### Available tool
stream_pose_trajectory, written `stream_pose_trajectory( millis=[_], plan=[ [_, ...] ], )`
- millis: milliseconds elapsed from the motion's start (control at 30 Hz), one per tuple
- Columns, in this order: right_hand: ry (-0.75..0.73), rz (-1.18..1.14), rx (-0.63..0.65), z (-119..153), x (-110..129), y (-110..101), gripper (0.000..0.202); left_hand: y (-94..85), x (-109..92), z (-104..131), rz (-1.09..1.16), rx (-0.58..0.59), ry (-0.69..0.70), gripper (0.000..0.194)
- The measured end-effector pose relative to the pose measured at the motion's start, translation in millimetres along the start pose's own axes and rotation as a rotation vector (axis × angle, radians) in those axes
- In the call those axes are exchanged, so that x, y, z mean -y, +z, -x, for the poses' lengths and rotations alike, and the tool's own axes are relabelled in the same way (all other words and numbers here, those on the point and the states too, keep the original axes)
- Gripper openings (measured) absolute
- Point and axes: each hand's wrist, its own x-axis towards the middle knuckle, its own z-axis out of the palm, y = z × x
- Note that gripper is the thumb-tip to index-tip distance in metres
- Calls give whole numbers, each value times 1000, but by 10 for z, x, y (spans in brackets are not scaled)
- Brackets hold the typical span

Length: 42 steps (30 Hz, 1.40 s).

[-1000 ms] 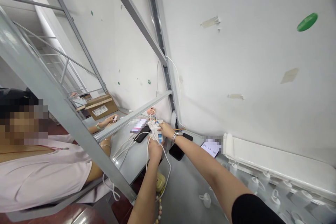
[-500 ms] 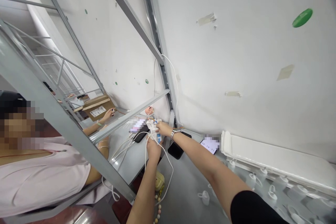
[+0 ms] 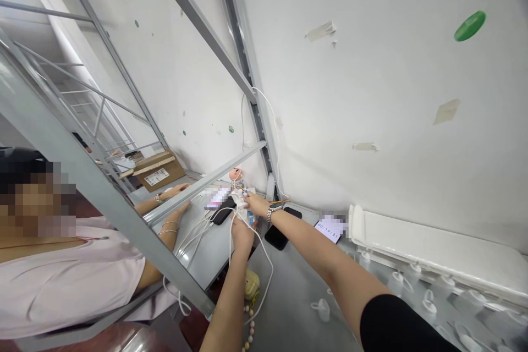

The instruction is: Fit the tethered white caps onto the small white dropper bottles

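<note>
Two hands on a white bundle

The right hand [image 3: 257, 205] pinches the near right side of the white bundle [image 3: 240, 198]; the left hand [image 3: 243, 232] curls its partly hidden fingers around the near end. The bundle looks lumpy, with blue patches and white cables [image 3: 270, 264]. It sits between a black phone [image 3: 277, 235] and a dark case [image 3: 224, 211]. Since the earlier frame, the co-worker's far hand [image 3: 178, 190] has lowered towards the table [image 3: 199, 257].
</note>
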Motion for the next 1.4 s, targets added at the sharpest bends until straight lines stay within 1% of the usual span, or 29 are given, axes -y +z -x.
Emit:
stream_pose_trajectory(
  millis=[133,300,500,633,900,1067,1233,1400],
  plan=[
    [37,33,26,-29,-24,-23,27,-25,-17,-10,6,10,3,70],
    [87,57,40,-51,-69,-84,27,-85,-5,-30,35,44,33,61],
    [51,72,67,-75,-10,-82,26,-187,86,-75,40,88,55,59],
    [14,61,88,-76,9,-72,28,-226,149,-115,20,114,40,63],
    [6,52,118,-71,87,-87,27,-211,174,-113,-10,125,19,65],
    [94,55,119,-57,51,-125,27,-202,176,-117,-23,132,10,72],
    [176,53,97,-37,-4,-94,26,-193,173,-119,-33,130,11,74],
    [140,49,90,-17,-15,-100,26,-189,179,-121,-39,127,11,72]
  ],
)
